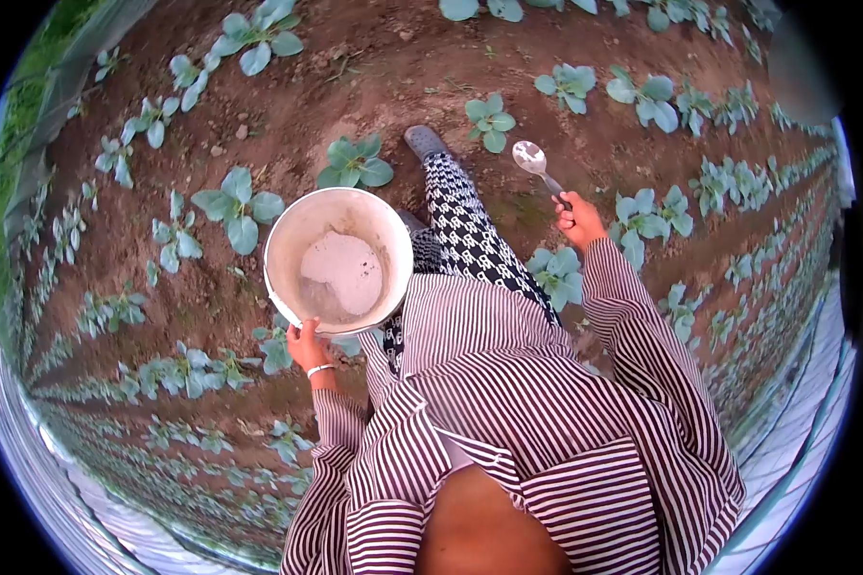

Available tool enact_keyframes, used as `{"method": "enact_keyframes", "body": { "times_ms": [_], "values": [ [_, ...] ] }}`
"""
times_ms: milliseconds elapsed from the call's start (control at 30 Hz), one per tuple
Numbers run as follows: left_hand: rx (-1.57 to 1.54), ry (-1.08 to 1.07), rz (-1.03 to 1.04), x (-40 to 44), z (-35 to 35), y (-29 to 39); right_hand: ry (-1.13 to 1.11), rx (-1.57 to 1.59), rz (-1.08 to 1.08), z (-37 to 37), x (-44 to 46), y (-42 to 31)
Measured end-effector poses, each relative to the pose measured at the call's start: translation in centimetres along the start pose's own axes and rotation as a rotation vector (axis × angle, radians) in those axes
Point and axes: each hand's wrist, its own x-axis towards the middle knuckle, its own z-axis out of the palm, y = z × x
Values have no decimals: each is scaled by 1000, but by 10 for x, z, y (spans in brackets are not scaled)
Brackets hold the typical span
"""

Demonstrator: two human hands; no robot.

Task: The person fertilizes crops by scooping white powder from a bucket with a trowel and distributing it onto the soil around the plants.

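My left hand is closed on the rim of a white bucket, at its near left side. Inside the bucket lies a pale pinkish powder, heaped to one side, with some dark specks on it. My right hand grips the dark handle of a spoon, held out over the soil to the right. A little whitish residue shows in the spoon's bowl. Just left of the spoon grows a young leafy plant. Another leafy plant stands beyond the bucket.
Rows of broad-leaved seedlings run across brown soil on both sides. My foot in a grey shoe stands between plants. Netting borders the field on the left, and pale sheeting curves along the lower right.
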Motion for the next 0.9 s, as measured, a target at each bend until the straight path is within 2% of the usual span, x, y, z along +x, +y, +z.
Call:
{"method": "enact_keyframes", "body": {
  "times_ms": [133,267,500,667,767,867,900],
  "values": [
    [30,-95,-23,15,-1,0,6,17,-50,-31,-31,1],
    [26,-95,-27,37,3,-16,42,108,-46,-55,-35,-1],
    [-49,-33,14,47,-1,-27,133,246,-7,-78,-45,4],
    [-103,11,17,42,23,-24,96,299,2,-100,-27,-12],
    [-126,93,3,24,47,-25,89,265,-46,-113,5,-48],
    [-201,155,-48,16,44,-40,20,214,-6,-120,22,-85],
    [-216,160,-72,14,40,-37,12,162,-63,-112,19,-96]
  ]
}}
